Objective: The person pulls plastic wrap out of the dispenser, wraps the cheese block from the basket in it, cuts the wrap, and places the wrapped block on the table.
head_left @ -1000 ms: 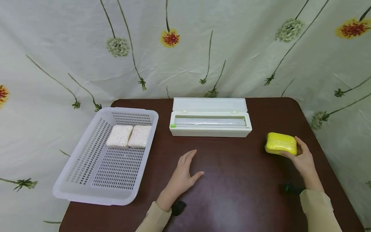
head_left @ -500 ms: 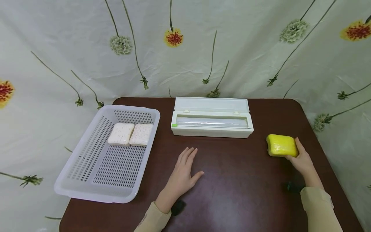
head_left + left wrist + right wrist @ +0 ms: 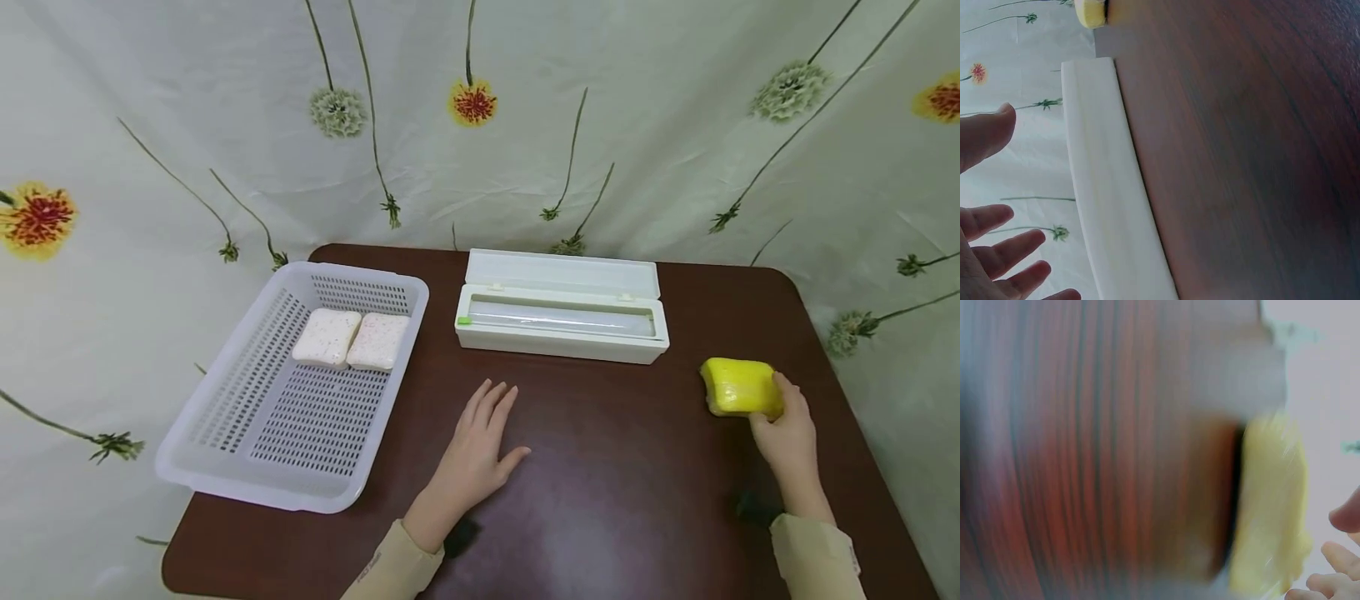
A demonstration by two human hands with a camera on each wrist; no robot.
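A yellow sponge-like block (image 3: pixel 741 387), wrapped in shiny clear film, lies on the table at the right. My right hand (image 3: pixel 789 442) is at its right end, the fingertips overlapping that edge in the head view. In the right wrist view, thumb and fingers (image 3: pixel 1335 562) are spread loosely beside the yellow block (image 3: pixel 1269 506), with a gap showing. My left hand (image 3: pixel 472 450) hovers over the middle of the table, fingers extended and thumb apart, holding nothing. Beyond it stands a white cling film dispenser (image 3: pixel 562 337), its lid raised and a clear roll inside.
A white perforated plastic basket (image 3: pixel 180 454) stands at the left, overhanging the table edge. Two white speckled blocks (image 3: pixel 326 336) sit side by side in its far part. Behind the dark brown table (image 3: pixel 600 517) hangs a flower-patterned cloth (image 3: pixel 660 125).
The head view has swung slightly left, so the scene shifts right. My right hand has drawn back a little from the yellow block, which stays on the table. My left hand has barely moved.
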